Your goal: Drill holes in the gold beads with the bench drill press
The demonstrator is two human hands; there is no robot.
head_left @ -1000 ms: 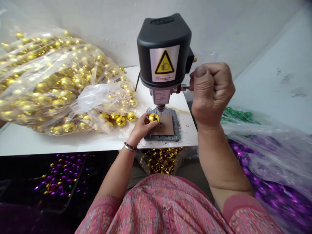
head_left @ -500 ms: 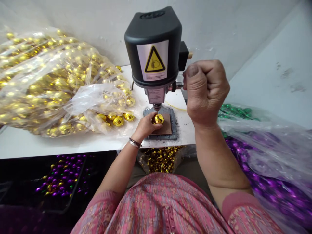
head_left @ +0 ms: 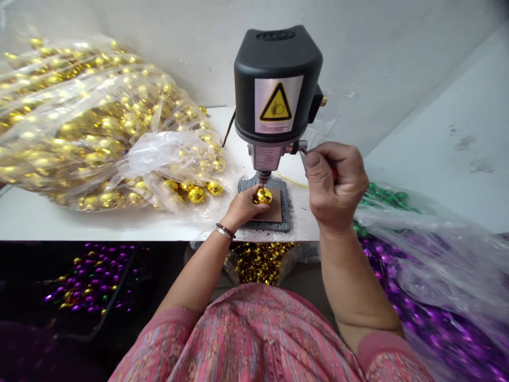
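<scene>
A small bench drill press (head_left: 278, 85), black on top with a yellow warning triangle, stands on the white table. Under its bit, my left hand (head_left: 247, 206) pinches a shiny gold ball (head_left: 264, 196) between thumb and fingers. The ball rests on a brown square board (head_left: 274, 211) on the grey drill base (head_left: 285, 212). The bit tip is at the top of the ball; whether it is inside I cannot tell. My right hand (head_left: 338, 178) is closed around the drill's feed lever, and a red knob (head_left: 334, 173) shows between its fingers.
A large clear bag of gold balls (head_left: 99, 127) covers the table's left side. Several gold balls (head_left: 196, 194) spill from its mouth. Bags of green balls (head_left: 387, 197) and purple balls (head_left: 441, 313) lie right. Below the edge are gold pieces (head_left: 260, 262) and mixed purple-and-gold balls (head_left: 93, 276).
My right hand has turned and come down with the lever, and its red knob now shows. My left hand still holds the gold ball on the board. The view has shifted slightly.
</scene>
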